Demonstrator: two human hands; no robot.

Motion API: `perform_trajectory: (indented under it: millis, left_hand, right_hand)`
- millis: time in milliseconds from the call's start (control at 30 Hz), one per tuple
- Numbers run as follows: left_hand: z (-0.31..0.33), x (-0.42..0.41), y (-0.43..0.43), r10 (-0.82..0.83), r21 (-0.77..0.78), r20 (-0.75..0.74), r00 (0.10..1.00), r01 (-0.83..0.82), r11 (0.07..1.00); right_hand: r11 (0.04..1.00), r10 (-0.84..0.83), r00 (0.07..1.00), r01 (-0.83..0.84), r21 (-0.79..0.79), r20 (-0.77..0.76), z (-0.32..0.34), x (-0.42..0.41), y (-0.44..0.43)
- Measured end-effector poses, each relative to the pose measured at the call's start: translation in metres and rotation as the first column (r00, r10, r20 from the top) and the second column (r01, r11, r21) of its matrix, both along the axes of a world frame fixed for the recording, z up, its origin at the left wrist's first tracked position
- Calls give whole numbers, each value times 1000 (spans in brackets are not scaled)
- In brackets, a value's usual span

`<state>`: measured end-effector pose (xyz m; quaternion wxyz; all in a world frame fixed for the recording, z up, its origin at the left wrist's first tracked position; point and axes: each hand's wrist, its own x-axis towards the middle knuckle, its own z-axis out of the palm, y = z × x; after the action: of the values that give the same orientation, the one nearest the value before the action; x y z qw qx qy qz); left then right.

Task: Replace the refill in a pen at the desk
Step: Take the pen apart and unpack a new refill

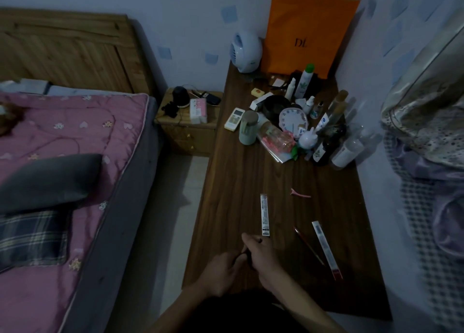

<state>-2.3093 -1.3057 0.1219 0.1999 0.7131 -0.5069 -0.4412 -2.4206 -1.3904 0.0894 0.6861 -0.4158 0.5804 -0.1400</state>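
Both hands meet over the near left part of the dark wooden desk [251, 182]. My left hand [221, 272] and my right hand [263, 255] close together on a dark pen [248, 256], mostly hidden between the fingers. A white packaged refill [264, 214] lies flat just beyond my right hand. To the right, a thin reddish refill [308, 245] lies bare on the desk, beside a long clear sleeve [326, 249] with a red end.
A pink hair clip [300, 194] lies mid-desk. Bottles, a white clock [292, 120], a remote and a cup crowd the far half, with an orange bag [308, 31] and small fan behind. A bed stands left, a nightstand [188, 126] beyond it, cloth-covered things right.
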Motion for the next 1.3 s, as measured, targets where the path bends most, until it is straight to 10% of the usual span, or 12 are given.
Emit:
perform_trajectory:
  millis: [233,333,600,1300]
  left_hand:
    - [-5,-29,-2,174,152,-283,943,-135,979]
    - [-14,-26,7,330,282,-386,862,-230,931]
    - [-56,4,39,445,182,-67,893,-428,885]
    - [-98,6,25,498,302,-60,865,-460,835]
  right_hand:
    - [992,126,991,-125,-23,45,14,-31,-7]
    - [997,-76,995,75,15,68,21,-51,-35]
    - [960,118,983,-149,-238,-143,6,-102,-87]
    - [797,331,681,-572,-192,-654,-78,-84,-24]
